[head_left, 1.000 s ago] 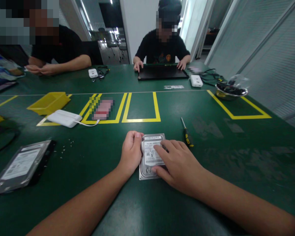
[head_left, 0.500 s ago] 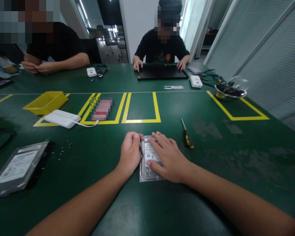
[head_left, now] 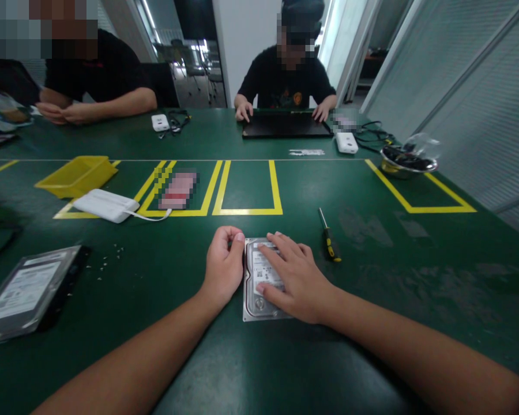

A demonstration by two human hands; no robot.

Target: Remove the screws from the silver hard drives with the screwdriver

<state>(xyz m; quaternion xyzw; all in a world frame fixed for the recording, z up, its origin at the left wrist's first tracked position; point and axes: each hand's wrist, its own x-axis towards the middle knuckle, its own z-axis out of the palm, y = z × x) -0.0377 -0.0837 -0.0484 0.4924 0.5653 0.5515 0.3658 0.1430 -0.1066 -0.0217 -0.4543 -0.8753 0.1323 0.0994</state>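
A silver hard drive (head_left: 255,308) with a white label lies flat on the green table in front of me. My right hand (head_left: 300,279) rests across its right half, fingers spread and palm down, covering part of the label. Beside the drive's upper left edge is my left hand (head_left: 225,262), its fingers curled and the thumb pressed toward them. Whatever those fingers may pinch is hidden. To the right lies a screwdriver (head_left: 330,243) with a black and yellow handle. Several tiny pieces, probably screws (head_left: 104,262), are scattered to the left.
At left lies another labelled drive (head_left: 30,285). Beyond it are a yellow bin (head_left: 78,176), a white power bank (head_left: 106,206) and a cabled phone (head_left: 179,190). A metal bowl (head_left: 409,161) stands far right. Two people sit opposite, one with hands on a black panel (head_left: 288,125).
My left hand has shifted slightly left, away from the drive's upper left corner, which now shows more. The right hand stays on the drive. The view has moved a little.
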